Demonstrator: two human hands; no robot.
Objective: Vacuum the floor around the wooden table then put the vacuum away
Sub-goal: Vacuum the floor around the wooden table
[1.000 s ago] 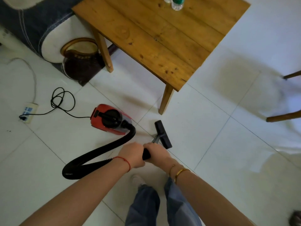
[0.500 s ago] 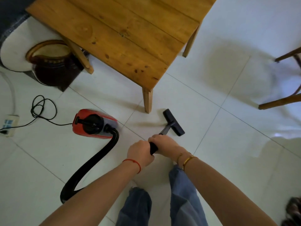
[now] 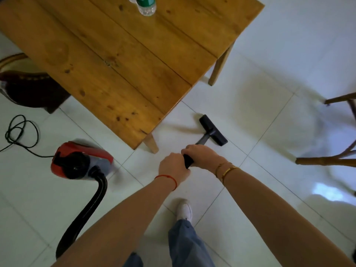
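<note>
My left hand and my right hand both grip the black vacuum wand handle. The wand runs forward to the black floor nozzle, which lies on the white tiles just right of the wooden table's near corner leg. The wooden table fills the upper left. The red canister vacuum sits on the floor to my left, and its black hose curves down and back under my left arm.
A black power cord coils on the floor at far left. A dark round pot stands behind the table's left side. Wooden chair legs reach in from the right. A clear bottle stands on the table.
The nozzle has slid forward and right past the table's corner leg. I have stepped forward, and the canister has trailed closer to the table.
</note>
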